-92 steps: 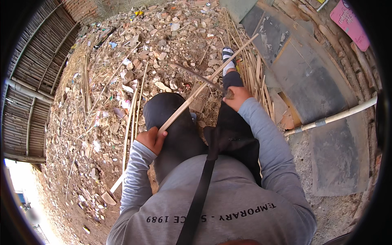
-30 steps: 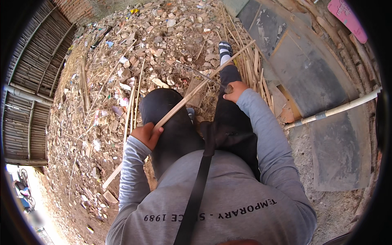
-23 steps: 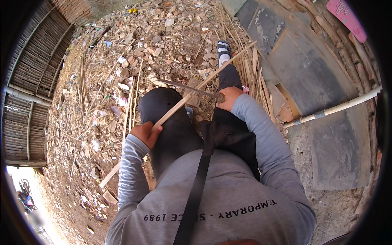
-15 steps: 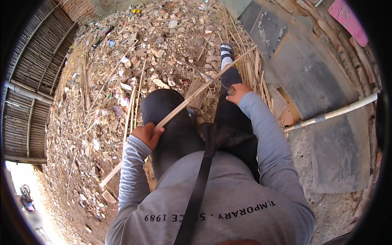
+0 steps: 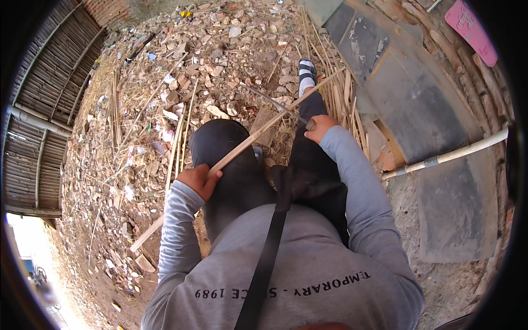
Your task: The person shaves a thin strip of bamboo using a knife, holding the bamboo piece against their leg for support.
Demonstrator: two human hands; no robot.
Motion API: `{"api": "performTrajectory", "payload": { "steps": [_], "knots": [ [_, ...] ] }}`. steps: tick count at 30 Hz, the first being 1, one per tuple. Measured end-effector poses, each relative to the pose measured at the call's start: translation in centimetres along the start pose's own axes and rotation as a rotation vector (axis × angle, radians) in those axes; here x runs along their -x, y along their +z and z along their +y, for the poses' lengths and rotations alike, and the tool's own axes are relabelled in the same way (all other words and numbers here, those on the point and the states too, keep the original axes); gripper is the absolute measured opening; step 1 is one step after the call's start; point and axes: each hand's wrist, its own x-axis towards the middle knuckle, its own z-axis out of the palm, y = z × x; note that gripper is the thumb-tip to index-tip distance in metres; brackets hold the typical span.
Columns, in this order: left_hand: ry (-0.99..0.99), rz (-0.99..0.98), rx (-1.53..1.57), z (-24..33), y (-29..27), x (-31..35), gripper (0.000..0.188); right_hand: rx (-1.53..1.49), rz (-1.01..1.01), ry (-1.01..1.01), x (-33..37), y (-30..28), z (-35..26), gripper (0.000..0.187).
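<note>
My left hand [image 5: 199, 181] is closed around a long pale bamboo strip [image 5: 242, 145] above my bent left knee. The strip runs slantwise from the lower left, behind my left forearm, up to the right across my outstretched right leg. In my right hand [image 5: 323, 128] is the handle of a knife [image 5: 265, 97], gripped over my right thigh. Its long thin dark blade points up and left. Blade and strip cross between my legs, appearing to touch; the exact contact is too small to tell.
Broken brick, stones and litter [image 5: 220, 71] cover the ground. Bamboo strips [image 5: 336, 93] lie beside my right foot, others [image 5: 180, 132] by my left knee. To the right are dark flat panels [image 5: 421, 104], a pale pole [image 5: 456, 154] and a pink board [image 5: 472, 32]. A bamboo wall [image 5: 47, 77] stands left.
The strip has shifted slightly toward the lower left, and its far end sits a little lower. Both hands keep their hold, with the right hand and knife barely moved.
</note>
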Motion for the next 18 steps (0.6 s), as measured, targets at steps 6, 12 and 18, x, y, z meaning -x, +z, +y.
{"api": "performTrajectory", "payload": {
  "steps": [6,12,18],
  "knots": [
    [0.002,-0.028,0.029,-0.5,0.5,-0.5,0.045,-0.028,-0.12,-0.166,2.3,-0.3,-3.5,0.034],
    [0.058,0.057,-0.023,-0.4,0.7,-0.1,0.046,-0.034,0.05,-0.004,-1.0,2.1,2.0,0.038],
    [0.038,0.002,-0.015,-0.7,0.5,-0.6,0.047,-0.054,-0.042,-0.057,1.5,0.7,-1.3,0.036]
  ]
}}
